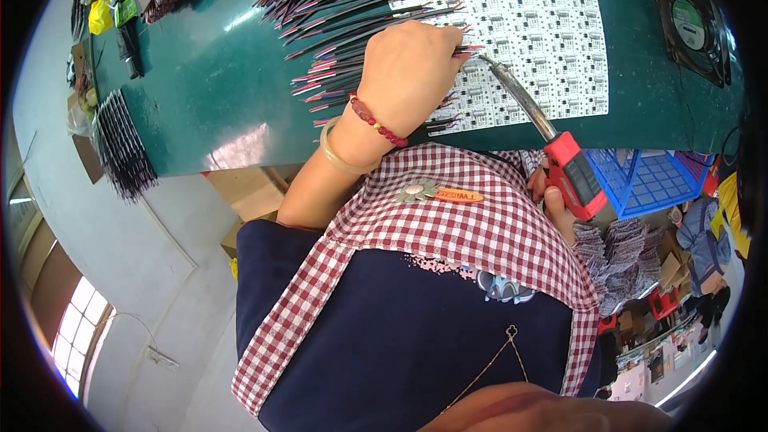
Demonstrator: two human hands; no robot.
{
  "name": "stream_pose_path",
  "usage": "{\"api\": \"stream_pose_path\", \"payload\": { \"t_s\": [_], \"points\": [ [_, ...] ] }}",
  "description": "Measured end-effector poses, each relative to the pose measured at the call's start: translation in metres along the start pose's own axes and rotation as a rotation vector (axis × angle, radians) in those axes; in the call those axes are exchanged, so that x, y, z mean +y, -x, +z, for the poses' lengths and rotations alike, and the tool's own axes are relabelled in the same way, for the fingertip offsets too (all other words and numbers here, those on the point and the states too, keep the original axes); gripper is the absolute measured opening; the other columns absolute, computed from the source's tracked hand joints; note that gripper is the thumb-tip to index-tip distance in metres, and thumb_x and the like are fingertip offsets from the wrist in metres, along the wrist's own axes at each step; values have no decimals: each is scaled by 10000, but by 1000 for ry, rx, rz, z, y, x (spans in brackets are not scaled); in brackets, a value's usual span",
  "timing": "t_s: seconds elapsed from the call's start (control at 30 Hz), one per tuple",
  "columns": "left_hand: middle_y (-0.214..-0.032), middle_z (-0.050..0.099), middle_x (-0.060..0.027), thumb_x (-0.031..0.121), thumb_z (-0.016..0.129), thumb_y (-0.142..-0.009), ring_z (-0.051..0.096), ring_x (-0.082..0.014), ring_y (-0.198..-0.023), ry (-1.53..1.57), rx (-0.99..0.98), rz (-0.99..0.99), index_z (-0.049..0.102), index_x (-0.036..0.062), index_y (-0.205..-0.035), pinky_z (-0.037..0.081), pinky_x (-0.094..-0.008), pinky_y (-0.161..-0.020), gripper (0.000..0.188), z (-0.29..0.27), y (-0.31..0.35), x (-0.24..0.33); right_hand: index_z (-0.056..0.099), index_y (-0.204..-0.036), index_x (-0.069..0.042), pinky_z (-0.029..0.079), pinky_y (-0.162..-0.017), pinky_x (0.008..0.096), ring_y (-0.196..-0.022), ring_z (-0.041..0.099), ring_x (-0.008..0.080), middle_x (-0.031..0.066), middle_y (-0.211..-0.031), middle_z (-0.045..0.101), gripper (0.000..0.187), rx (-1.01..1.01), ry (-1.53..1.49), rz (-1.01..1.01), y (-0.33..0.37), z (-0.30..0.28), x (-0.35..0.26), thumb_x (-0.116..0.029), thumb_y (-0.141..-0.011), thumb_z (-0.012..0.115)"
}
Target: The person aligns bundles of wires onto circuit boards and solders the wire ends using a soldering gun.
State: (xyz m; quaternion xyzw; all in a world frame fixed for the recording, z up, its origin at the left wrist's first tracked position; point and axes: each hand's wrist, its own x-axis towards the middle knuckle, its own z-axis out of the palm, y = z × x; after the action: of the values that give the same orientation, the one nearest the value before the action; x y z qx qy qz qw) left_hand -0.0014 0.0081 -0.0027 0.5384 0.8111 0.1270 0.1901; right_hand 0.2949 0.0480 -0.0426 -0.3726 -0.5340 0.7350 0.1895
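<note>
My left hand (412,64) is closed, its thumb and fingertips pinching the stripped end of a black cable (467,50) with thin coloured wires, over a white sheet of circuit boards (544,40). Most of the cable is hidden under the hand. My right hand (554,204) grips the red handle of a soldering iron (574,172). The iron slants up to the left, its tip close to the wire ends; whether they touch cannot be made out. Several black cables (344,36) lie side by side, their right ends along or over the sheet's left edge.
The green table (192,104) carries a black fan (690,28) at the far right and a green-and-black tube (128,40) at the far left. A cable bundle (124,144) hangs over the left edge. A blue plastic basket (640,184) is below the right edge, near cartons and more bundles.
</note>
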Motion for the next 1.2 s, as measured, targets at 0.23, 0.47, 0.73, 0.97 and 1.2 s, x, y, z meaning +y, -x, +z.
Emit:
{"api": "stream_pose_path", "payload": {
  "t_s": [0.23,0.47,0.73,0.97,1.2],
  "points": [
    [-677,641,-133,280,653,-826,632,-325,-673,-55,-69,32,680,84,-793,496,-422,-602,200,-3,-6,-2,611,-786,-3,460,-568,293,-630,565,156,59,-692,574,327,-34,109,-38,0,-7,9,-315,-818,705],
    [-685,645,-130,271,659,-820,636,-317,-686,-82,-83,37,685,85,-801,500,-418,-613,189,-6,-8,-1,606,-768,3,446,-529,295,-573,584,182,77,-679,579,351,-45,352,-57,6,-12,8,-334,-823,686],
    [-684,647,-125,277,660,-821,638,-312,-683,-137,-84,47,686,89,-820,502,-412,-611,190,-6,-6,4,562,-773,-26,446,-613,321,-637,521,182,51,-683,519,391,18,49,-72,1,4,-9,-401,-844,648],
    [-702,643,-141,293,638,-844,624,-336,-677,-8,-152,-19,662,108,-891,487,-425,-610,192,-21,3,-12,510,-777,-48,421,-651,328,-657,471,171,29,-672,447,449,-21,13,-69,-2,2,-6,-481,-872,582],
    [-671,588,-214,183,609,-894,574,-405,-637,94,65,-306,496,2,-899,418,-450,-553,213,-63,27,-49,456,-1245,60,434,-584,328,-521,443,129,14,-594,435,604,-1,-5,-188,-3,-6,2,-420,-898,573]
  ]
}}
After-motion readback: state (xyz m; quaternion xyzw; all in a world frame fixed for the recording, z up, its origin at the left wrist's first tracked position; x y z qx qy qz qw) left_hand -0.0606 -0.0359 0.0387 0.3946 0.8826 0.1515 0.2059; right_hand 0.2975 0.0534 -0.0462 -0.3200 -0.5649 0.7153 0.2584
